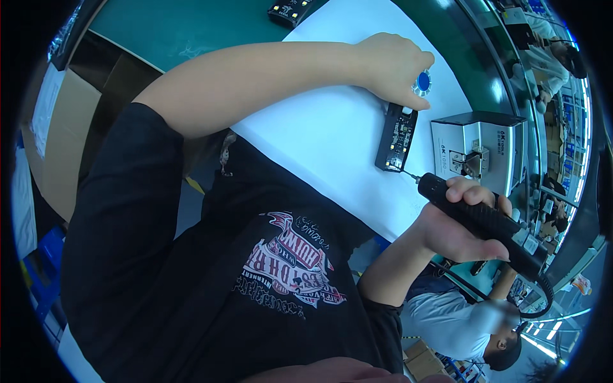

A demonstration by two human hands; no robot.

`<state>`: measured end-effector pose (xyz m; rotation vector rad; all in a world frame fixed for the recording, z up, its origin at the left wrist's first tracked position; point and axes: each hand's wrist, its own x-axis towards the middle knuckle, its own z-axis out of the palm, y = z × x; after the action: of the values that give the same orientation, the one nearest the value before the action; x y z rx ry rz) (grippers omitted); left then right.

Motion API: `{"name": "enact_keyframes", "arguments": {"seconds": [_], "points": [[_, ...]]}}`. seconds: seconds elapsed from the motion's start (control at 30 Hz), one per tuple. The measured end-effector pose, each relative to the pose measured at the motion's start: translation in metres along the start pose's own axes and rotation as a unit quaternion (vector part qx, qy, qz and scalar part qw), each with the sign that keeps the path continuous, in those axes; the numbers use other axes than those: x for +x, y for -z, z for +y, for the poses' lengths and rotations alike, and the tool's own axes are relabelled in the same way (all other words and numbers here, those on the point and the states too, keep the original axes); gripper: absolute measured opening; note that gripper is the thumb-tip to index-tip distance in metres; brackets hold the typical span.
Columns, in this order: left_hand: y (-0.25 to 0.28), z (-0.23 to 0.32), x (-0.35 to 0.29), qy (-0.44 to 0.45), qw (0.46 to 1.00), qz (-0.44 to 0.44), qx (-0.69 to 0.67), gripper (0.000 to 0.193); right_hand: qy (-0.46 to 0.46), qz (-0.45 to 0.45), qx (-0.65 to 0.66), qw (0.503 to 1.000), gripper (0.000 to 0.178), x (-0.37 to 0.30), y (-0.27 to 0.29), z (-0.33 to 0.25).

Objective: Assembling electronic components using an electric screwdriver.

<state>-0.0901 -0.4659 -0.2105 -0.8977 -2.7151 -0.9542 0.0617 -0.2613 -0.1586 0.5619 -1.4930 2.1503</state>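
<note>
My left hand [396, 67] reaches in over the white sheet. Its fingers are closed at the far end of a narrow black casing [396, 137] that carries a circuit board. Between thumb and fingers shows a round blue piece with a pale rim [422, 83]; whether it is fixed to the casing, I cannot tell. My right hand [466, 223] is wrapped round a black electric screwdriver [491, 225], whose cable curves off its rear end. The slim bit points at the near end of the casing, at or very close to a corner.
A silver-white box-shaped screw feeder [479, 150] stands right of the casing. Another black casing [290, 11] lies at the far edge on the green mat [185, 32]. An open cardboard box [73, 137] is at left. Another person [456, 319] sits at lower right; others are farther off.
</note>
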Motion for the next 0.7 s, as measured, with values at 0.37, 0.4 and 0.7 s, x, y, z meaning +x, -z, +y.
{"name": "enact_keyframes", "arguments": {"seconds": [0.37,0.4,0.7], "points": [[0.000,-0.001,0.000,0.001,1.000,-0.012,-0.012,0.064,0.014,0.000,0.011,1.000,0.083,0.002,0.001,0.006],[0.000,-0.001,0.001,0.002,1.000,-0.012,-0.011,0.064,0.009,0.001,0.016,1.000,0.083,0.002,0.002,0.006],[-0.002,0.002,0.002,-0.005,1.000,-0.007,-0.004,0.064,-0.003,-0.058,0.030,0.998,0.083,-0.002,0.003,0.009]]}}
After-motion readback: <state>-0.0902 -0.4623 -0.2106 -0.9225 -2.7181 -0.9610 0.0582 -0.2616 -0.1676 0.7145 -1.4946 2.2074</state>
